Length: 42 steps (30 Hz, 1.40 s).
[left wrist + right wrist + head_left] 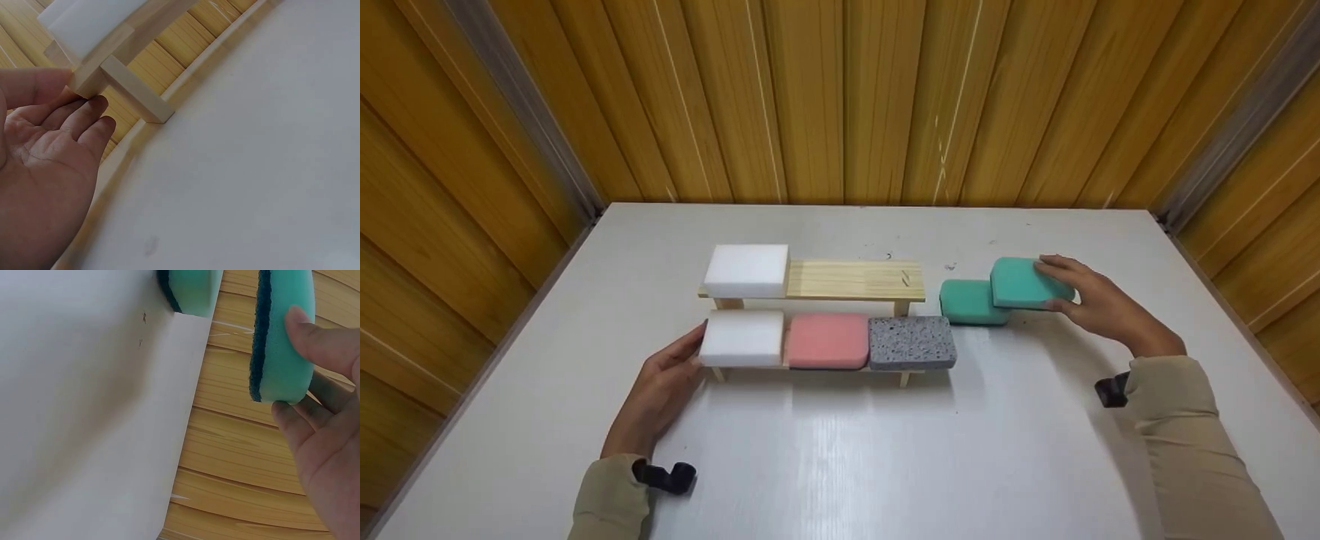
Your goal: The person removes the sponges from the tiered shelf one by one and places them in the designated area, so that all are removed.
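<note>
My right hand (1099, 304) holds a green sponge (1024, 283) above the table, a little over and right of a second green sponge (966, 301). In the right wrist view the held sponge (287, 343) shows a dark scouring side, with the thumb on its soft side. My left hand (664, 386) pinches the left end of a low wooden rack (95, 73) between thumb and fingers. Along the front rack lie a white sponge (742, 337), a pink sponge (829, 341) and a grey pitted block (912, 342).
Behind stands a second wooden rack (855, 280), with a white sponge (746, 268) on its left end. Both racks stand on a white table (840, 457). Yellow wood-look panels (877, 97) close off the back and sides.
</note>
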{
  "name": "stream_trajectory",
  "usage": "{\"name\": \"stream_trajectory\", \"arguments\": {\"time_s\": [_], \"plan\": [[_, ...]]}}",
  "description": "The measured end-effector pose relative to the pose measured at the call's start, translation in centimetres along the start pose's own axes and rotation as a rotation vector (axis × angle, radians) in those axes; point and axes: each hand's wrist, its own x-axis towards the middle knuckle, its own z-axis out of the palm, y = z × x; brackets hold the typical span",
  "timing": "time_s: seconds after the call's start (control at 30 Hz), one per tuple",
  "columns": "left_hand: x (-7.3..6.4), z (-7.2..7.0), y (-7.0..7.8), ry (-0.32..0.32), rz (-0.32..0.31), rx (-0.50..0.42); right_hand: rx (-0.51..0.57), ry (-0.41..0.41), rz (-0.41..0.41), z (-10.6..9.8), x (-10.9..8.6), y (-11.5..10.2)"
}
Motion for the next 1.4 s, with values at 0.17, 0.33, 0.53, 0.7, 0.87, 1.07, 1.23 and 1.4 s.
{"name": "stream_trajectory", "arguments": {"time_s": [0.17,0.33,0.53,0.7,0.87,1.07,1.23,1.4], "plan": [[-0.1,0.1,0.1,-0.001,-0.017,-0.026,0.006,0.019,-0.026,0.1,-0.3,0.4],[-0.1,0.1,0.1,-0.006,-0.026,-0.031,0.000,0.019,-0.025,0.2,-0.4,0.9],[-0.1,0.1,0.1,-0.006,-0.017,-0.028,-0.005,0.006,-0.014,0.0,-0.5,1.5],[-0.1,0.1,0.0,-0.001,-0.010,-0.019,0.005,0.008,-0.014,0.1,-0.7,1.8],[-0.1,0.1,0.0,0.003,-0.012,0.007,0.009,0.009,0.001,0.3,-0.8,2.1],[0.0,0.1,0.1,0.005,-0.015,-0.017,0.024,0.024,0.004,0.6,-1.1,2.5],[0.1,0.1,0.1,0.000,-0.012,-0.042,0.045,0.018,0.014,0.6,-1.3,3.0],[0.1,0.0,0.0,-0.003,-0.006,-0.026,0.039,0.004,0.032,0.7,-1.4,3.8]]}}
